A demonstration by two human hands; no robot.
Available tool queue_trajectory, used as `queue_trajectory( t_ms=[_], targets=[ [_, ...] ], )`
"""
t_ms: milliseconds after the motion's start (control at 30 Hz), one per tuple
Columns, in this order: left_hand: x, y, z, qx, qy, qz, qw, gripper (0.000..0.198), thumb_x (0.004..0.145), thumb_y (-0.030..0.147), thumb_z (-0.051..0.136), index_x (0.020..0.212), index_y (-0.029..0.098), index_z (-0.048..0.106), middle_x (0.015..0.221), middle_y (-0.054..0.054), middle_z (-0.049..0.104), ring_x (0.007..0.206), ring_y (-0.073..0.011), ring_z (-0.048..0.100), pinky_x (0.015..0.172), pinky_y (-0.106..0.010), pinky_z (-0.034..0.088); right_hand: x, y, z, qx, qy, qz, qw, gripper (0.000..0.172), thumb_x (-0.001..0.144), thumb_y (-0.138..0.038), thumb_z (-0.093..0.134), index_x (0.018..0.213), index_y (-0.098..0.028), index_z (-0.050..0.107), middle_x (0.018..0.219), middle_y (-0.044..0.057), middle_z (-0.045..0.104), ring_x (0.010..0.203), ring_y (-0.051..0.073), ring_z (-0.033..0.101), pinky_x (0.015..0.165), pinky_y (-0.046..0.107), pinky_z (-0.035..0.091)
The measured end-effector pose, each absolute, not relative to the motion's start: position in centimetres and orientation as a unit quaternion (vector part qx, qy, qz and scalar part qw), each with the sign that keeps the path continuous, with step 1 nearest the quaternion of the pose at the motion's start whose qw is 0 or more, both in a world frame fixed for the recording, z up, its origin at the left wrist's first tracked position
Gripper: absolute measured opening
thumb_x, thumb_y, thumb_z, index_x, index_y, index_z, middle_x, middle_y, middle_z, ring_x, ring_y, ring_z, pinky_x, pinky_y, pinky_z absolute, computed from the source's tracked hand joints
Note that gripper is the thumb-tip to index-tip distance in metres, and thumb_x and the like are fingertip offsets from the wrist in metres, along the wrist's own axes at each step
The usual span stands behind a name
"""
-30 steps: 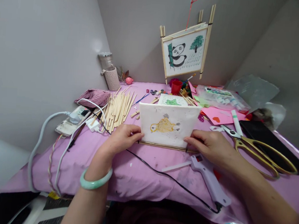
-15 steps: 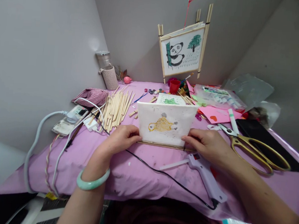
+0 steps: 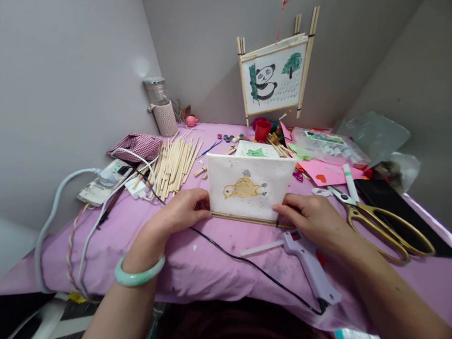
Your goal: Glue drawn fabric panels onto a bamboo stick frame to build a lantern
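A white panel (image 3: 261, 193) with a yellow bird drawn sideways on it stands upright in front of me, thin wooden sticks along its bottom edge. My left hand (image 3: 189, 206) grips its lower left corner between thumb and fingers. At the lower right corner my right hand (image 3: 305, 213) does the same, thumb on the front face and fingers behind. Just below the right hand lies a lilac glue gun (image 3: 308, 271) with a glue stick pointing left. Behind the panel, part of another white sheet (image 3: 257, 150) with a green star shows.
Many loose wooden sticks (image 3: 177, 165) lie left of the panel. Large gold-handled scissors (image 3: 387, 226) rest on the right near a black flat case (image 3: 408, 214). A black cord (image 3: 238, 256) crosses the pink cloth. A framed panda lantern (image 3: 271, 78) hangs at the back by a red string.
Both hands keep their hold on the panel. The whole view has shifted very slightly; nothing else has visibly moved.
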State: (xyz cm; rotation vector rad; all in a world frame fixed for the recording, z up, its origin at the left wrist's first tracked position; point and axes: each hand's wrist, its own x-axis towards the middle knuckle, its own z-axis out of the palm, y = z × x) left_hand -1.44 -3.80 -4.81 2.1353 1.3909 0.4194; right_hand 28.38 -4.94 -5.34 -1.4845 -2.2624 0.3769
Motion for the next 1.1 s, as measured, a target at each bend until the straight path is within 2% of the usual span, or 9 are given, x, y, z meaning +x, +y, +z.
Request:
queue_trajectory(
  t_ms=[267, 467, 667, 900, 1100],
  targets=[
    [-1.48, -3.71, -5.06, 0.807, 0.505, 0.156, 0.265, 0.008, 0.075, 0.020, 0.062, 0.082, 0.017, 0.063, 0.074, -0.001, 0.064, 0.068, -0.0150, 0.056, 0.063, -0.026, 0.041, 28.39, -4.99, -5.24, -0.532, -0.813, 0.132, 0.198, 0.038, 0.089, -0.044, 0.045, 0.060, -0.021, 0.051, 0.052, 0.000, 0.056, 0.049, 0.014, 0.050, 0.049, 0.026, 0.031],
    [-1.57, -3.66, -4.95, 0.809, 0.504, 0.154, 0.262, 0.011, 0.075, 0.020, 0.062, 0.085, 0.017, 0.065, 0.081, -0.003, 0.066, 0.074, -0.0163, 0.058, 0.068, -0.027, 0.044, 28.34, -4.94, -5.23, -0.536, -0.811, 0.130, 0.194, 0.037, 0.089, -0.043, 0.044, 0.059, -0.022, 0.050, 0.052, 0.001, 0.056, 0.050, 0.015, 0.051, 0.050, 0.026, 0.031],
    [-1.78, -3.58, -4.55, 0.806, 0.497, 0.169, 0.275, 0.017, 0.082, 0.027, 0.054, 0.086, 0.018, 0.067, 0.087, -0.004, 0.066, 0.077, -0.0165, 0.058, 0.072, -0.028, 0.045, 28.35, -5.08, -5.17, -0.538, -0.810, 0.132, 0.194, 0.037, 0.089, -0.042, 0.045, 0.059, -0.022, 0.049, 0.054, 0.001, 0.057, 0.051, 0.015, 0.052, 0.050, 0.026, 0.031],
    [-1.70, -3.59, -4.72, 0.805, 0.503, 0.170, 0.264, 0.020, 0.084, 0.029, 0.050, 0.074, 0.017, 0.062, 0.072, 0.000, 0.059, 0.069, -0.0137, 0.053, 0.063, -0.024, 0.041, 28.48, -4.99, -5.42, -0.540, -0.809, 0.130, 0.194, 0.037, 0.089, -0.043, 0.045, 0.060, -0.021, 0.051, 0.055, 0.001, 0.058, 0.050, 0.014, 0.053, 0.050, 0.026, 0.032],
    [-1.69, -3.74, -4.66, 0.797, 0.508, 0.173, 0.277, 0.020, 0.085, 0.030, 0.049, 0.076, 0.017, 0.062, 0.073, 0.000, 0.060, 0.069, -0.0143, 0.053, 0.064, -0.025, 0.042, 28.38, -5.08, -5.28, -0.541, -0.807, 0.136, 0.193, 0.037, 0.089, -0.043, 0.045, 0.061, -0.021, 0.052, 0.056, 0.001, 0.059, 0.051, 0.015, 0.054, 0.050, 0.026, 0.032]
  ],
)
